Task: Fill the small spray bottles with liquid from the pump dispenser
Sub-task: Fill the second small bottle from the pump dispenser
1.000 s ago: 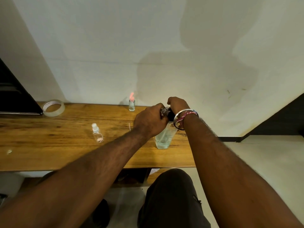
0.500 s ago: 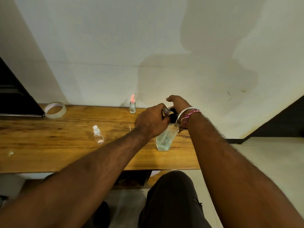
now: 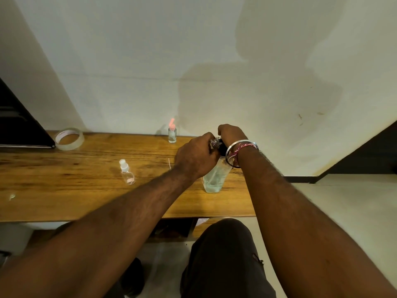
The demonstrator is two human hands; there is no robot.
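Observation:
The clear pump dispenser (image 3: 213,179), part full of liquid, stands on the wooden table (image 3: 64,190) near its right end. My left hand (image 3: 196,157) grips a small clear bottle (image 3: 214,144) held up against the pump's black head (image 3: 222,149). My right hand (image 3: 231,133), with bangles on the wrist, curls over the top of the pump head from behind. A small spray bottle with a white cap (image 3: 127,172) stands left of my left forearm. Another small bottle with a pink top (image 3: 172,132) stands by the wall.
A roll of clear tape (image 3: 69,139) lies at the back left beside a black flat object (image 3: 19,130). A thin white straw-like piece (image 3: 169,164) lies near my left wrist. The table's right end sits just past the dispenser, with floor beyond.
Both hands stay at the pump head with the small bottle held to it. My right hand has shifted only slightly on top of the pump.

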